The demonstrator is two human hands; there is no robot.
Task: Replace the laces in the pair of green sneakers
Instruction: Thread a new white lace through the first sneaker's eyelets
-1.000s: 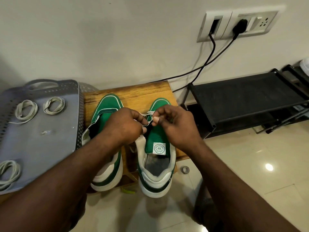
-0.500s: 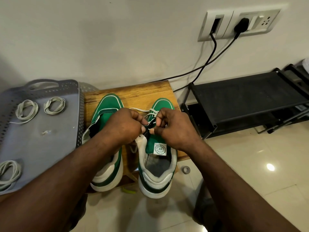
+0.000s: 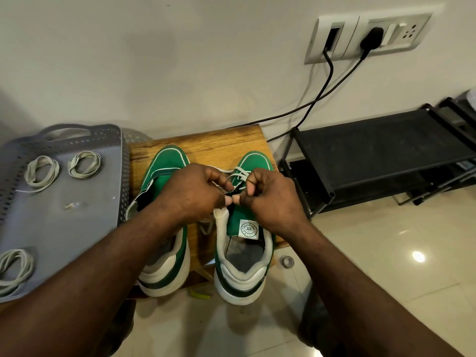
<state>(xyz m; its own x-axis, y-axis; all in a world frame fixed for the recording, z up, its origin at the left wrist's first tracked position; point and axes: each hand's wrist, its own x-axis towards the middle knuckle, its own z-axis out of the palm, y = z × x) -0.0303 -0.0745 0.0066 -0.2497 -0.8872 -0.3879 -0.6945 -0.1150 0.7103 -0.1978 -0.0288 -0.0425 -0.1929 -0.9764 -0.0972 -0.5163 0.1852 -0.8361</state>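
Green sneakers (image 3: 168, 163) toes away; left fingers (image 3: 227, 201), right fingers (image 3: 244, 199) pinch lace (image 3: 239, 173).

Bystanding items, floor level by a white wall.
Grey perforated tray (image 3: 64, 228) left, beside a wooden stool (image 3: 213, 148); black shoe rack (image 3: 373, 150) right; socket plate (image 3: 342, 39) with black plug (image 3: 371, 41), two cables (image 3: 327, 83) trailing down; small grey ring (image 3: 287, 261) on tiled floor (image 3: 386, 253).

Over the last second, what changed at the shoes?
The left hand and right hand, both pinching the lace, slid slightly toward the heel of the right shoe, leaving more white lace crossed near its toe. Nothing was let go. The left shoe, tray and coiled laces stayed put.
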